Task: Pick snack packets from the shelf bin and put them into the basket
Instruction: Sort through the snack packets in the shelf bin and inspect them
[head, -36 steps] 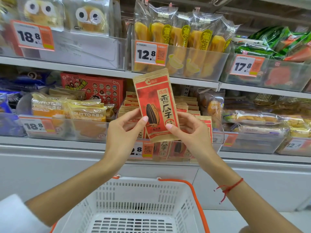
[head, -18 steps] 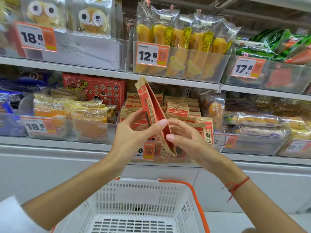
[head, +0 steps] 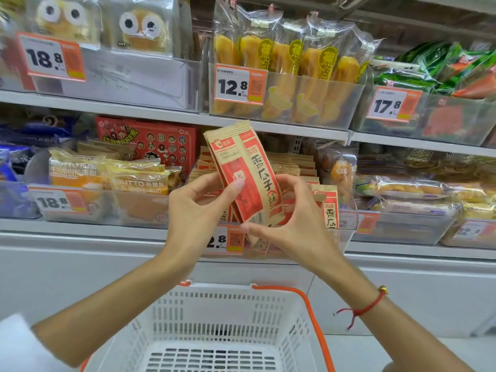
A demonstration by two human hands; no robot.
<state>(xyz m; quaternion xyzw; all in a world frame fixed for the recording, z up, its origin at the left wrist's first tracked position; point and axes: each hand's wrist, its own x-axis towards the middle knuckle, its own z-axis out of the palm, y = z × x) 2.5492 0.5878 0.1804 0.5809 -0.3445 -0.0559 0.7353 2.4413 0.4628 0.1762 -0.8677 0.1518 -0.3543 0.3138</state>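
Observation:
A tan and red snack packet (head: 245,170) is held up in front of the shelf, tilted with its back side turned towards me. My left hand (head: 198,208) pinches its left edge with the thumb on the face. My right hand (head: 287,226) grips its lower right part, fingers curled round the edge. Behind them the clear shelf bin (head: 346,224) holds several more of the same packets (head: 328,202). The white basket (head: 225,312) with an orange handle sits directly below my hands and shows nothing inside.
Neighbouring bins hold yellow bread packs (head: 134,183) on the left and wrapped pastries (head: 402,189) on the right. The upper shelf carries yellow stick snacks (head: 284,63), owl-eyed packs (head: 142,28) and green bags (head: 440,68). A white cabinet front (head: 80,277) runs below.
The packet has been turned over between both hands, from its front face through edge-on to its back face. The hands stayed in front of the bin.

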